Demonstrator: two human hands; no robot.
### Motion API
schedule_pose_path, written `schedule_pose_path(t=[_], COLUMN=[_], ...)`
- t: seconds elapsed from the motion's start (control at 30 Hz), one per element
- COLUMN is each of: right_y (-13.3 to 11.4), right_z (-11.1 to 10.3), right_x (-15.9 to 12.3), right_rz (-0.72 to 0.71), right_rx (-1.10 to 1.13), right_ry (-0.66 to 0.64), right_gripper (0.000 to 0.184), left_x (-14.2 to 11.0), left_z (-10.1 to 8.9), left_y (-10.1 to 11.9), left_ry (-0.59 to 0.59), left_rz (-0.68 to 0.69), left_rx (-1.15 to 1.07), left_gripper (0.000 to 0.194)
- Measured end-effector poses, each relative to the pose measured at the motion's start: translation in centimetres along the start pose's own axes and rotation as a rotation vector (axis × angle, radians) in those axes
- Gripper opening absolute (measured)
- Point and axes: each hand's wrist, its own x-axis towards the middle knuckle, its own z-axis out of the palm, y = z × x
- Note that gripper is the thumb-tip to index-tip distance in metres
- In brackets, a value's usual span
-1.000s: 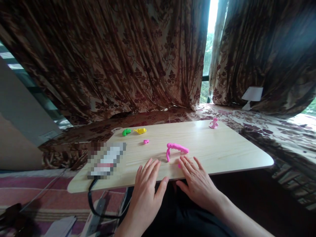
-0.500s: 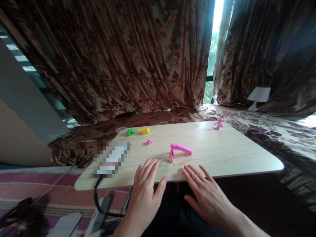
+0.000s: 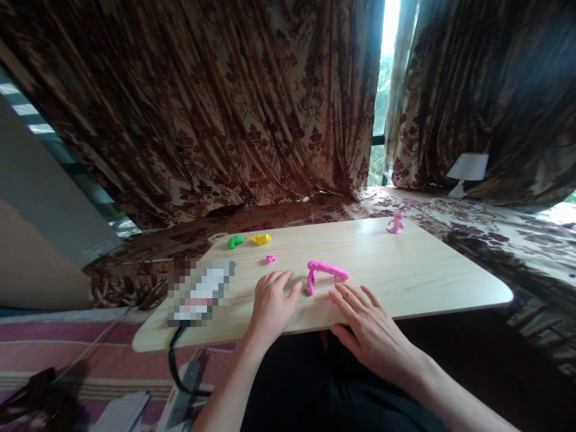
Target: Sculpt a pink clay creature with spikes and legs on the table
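Note:
On the pale wooden tabletop, a bright pink plastic piece (image 3: pixel 332 270) with a long bumpy bar and a curved leg stands in front of both hands. My left hand (image 3: pixel 274 303) hovers over or rests on the table to its left, thumb apart from the loosely bent fingers, nothing in it. My right hand (image 3: pixel 366 324) is at the near edge with fingers stretched out and open. A bit of pink (image 3: pixel 333 296) shows at its fingertips, mostly hidden. Farther back lie a small pink piece (image 3: pixel 270 259), a green piece (image 3: pixel 235 242) and a yellow piece (image 3: pixel 261 239).
A light pink figure-shaped piece (image 3: pixel 396 224) stands at the far right of the table (image 3: pixel 432 270). A pixelated flat object (image 3: pixel 202 294) with a black cable lies at the left. Behind are patterned curtains (image 3: pixel 247 108) and a white lamp (image 3: pixel 468 168).
My left hand has moved forward onto the table, closer to the pink bar piece. My right hand drew back slightly, then came forward again. The view shifted a little.

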Motion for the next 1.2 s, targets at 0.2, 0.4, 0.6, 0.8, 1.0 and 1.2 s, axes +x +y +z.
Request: schedule_pose_path(t=[0.2,0.4,0.6,0.8,1.0,1.2], right_y=[1.7,4.2,4.8,5.1,4.7,4.4], right_z=[-1.9,0.3,1.1,-0.3,-1.8,-2.2], right_x=[2.8,7.3,9.0,9.3,9.2,9.2], right_rz=[0.0,0.077,0.089,0.055,-0.01,-0.03], right_rx=[0.083,0.151,0.276,0.47,0.659,0.774], right_ry=[0.08,0.159,0.151,0.143,0.149,0.112], right_gripper=[0.035,0.037,0.022,0.021,0.021,0.019], left_x=[1.7,2.0,2.4,2.6,3.3,3.3], left_z=[2.2,3.2,2.8,0.1,-1.7,-1.8], left_y=[1.0,1.4,1.6,1.7,0.7,0.6], left_ry=[-0.026,-0.007,0.01,-0.032,-0.22,-0.436], left_rz=[-0.028,-0.089,-0.124,-0.152,-0.301,-0.347], left_rx=[-0.023,-0.049,-0.187,-0.485,-0.897,-1.197], left_gripper=[0.019,0.019,0.012,0.014,0.037,0.032])
